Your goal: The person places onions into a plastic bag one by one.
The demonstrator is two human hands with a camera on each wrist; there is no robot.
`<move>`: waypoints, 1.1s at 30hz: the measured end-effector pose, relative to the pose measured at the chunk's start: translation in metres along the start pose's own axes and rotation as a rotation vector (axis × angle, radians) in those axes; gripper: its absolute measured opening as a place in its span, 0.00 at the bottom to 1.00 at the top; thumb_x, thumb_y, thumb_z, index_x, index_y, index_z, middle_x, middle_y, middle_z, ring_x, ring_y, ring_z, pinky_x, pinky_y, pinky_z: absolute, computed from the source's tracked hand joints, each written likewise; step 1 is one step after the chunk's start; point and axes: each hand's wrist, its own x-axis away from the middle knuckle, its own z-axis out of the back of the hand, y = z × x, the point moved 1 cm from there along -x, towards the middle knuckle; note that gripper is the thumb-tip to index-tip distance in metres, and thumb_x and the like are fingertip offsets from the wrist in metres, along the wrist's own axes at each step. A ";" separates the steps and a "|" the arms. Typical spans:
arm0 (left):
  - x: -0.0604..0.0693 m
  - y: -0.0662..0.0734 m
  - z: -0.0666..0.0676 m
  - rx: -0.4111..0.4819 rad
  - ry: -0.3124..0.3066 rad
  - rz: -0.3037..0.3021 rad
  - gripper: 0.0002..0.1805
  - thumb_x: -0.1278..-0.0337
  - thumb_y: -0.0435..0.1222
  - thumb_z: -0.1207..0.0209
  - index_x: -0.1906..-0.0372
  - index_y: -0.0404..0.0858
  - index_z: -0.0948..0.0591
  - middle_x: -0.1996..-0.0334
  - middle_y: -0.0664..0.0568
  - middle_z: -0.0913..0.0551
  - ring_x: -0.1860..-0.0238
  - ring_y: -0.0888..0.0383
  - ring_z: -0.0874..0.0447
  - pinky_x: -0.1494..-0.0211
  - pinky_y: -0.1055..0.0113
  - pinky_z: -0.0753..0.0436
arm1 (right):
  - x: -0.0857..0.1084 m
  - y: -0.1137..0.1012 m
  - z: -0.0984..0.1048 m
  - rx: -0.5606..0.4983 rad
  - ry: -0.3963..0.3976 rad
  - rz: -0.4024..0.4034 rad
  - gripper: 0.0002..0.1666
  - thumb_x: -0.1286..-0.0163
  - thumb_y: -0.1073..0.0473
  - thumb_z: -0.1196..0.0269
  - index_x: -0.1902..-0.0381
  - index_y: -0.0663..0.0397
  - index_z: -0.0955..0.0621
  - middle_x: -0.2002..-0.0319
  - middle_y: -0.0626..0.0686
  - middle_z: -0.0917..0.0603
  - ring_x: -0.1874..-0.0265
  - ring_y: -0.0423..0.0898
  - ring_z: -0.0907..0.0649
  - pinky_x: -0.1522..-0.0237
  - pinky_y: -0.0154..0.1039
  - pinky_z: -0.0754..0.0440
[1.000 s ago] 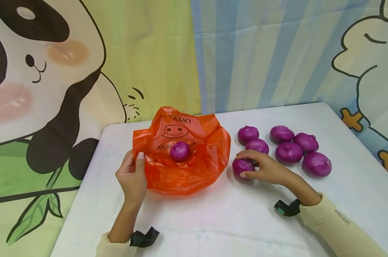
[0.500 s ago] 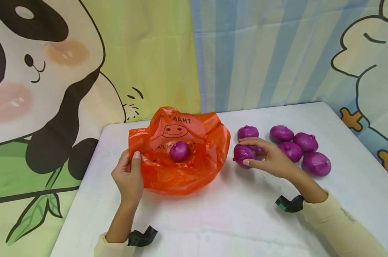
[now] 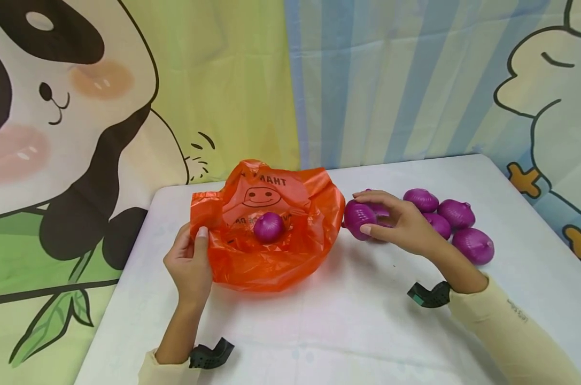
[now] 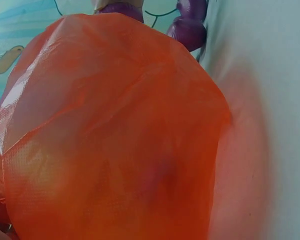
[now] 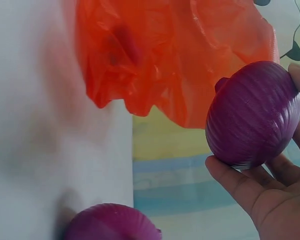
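A thin orange plastic bag (image 3: 276,270) with a printed pig face stands open on the table, and one purple onion (image 3: 269,228) lies inside it. My left hand (image 3: 190,266) pinches the bag's left rim between thumb and fingers. In the left wrist view the bag (image 4: 120,130) fills most of the picture and hides that hand's fingers. Just right of the bag, my right hand (image 3: 408,227) grips another purple onion (image 3: 359,219). That onion (image 5: 255,115) is raised off the table in the right wrist view, held between thumb and fingertips.
Several more purple onions (image 3: 473,246) lie on the white table (image 3: 319,331) to the right; some are partly hidden behind my right hand. Behind the table hangs a printed curtain (image 3: 367,80) with a panda at the left.
My right hand has lifted its onion from the table and carried it up and slightly left, near the bag's right rim. My left hand has drawn the bag's left rim slightly leftward.
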 end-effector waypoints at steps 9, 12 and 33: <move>-0.001 -0.002 0.001 -0.004 -0.012 0.005 0.13 0.32 0.30 0.45 0.49 0.27 0.18 0.52 0.40 0.19 0.51 0.51 0.19 0.48 0.68 0.19 | -0.009 -0.023 0.016 -0.157 0.042 0.079 0.31 0.37 0.76 0.37 0.36 0.63 0.28 0.36 0.59 0.28 0.40 0.48 0.25 0.53 0.40 0.17; -0.001 -0.003 0.000 0.010 -0.015 0.006 0.13 0.33 0.29 0.45 0.49 0.26 0.18 0.52 0.39 0.19 0.52 0.51 0.19 0.48 0.68 0.19 | -0.013 -0.032 0.019 -0.156 0.053 0.112 0.31 0.37 0.76 0.38 0.36 0.63 0.27 0.36 0.58 0.27 0.38 0.48 0.27 0.52 0.38 0.18; 0.003 0.000 -0.003 0.008 -0.043 0.004 0.14 0.32 0.31 0.45 0.49 0.27 0.18 0.51 0.38 0.19 0.51 0.49 0.19 0.47 0.67 0.19 | -0.063 -0.085 0.014 -0.214 -0.008 0.171 0.29 0.37 0.72 0.36 0.37 0.60 0.26 0.38 0.58 0.26 0.38 0.55 0.27 0.54 0.43 0.16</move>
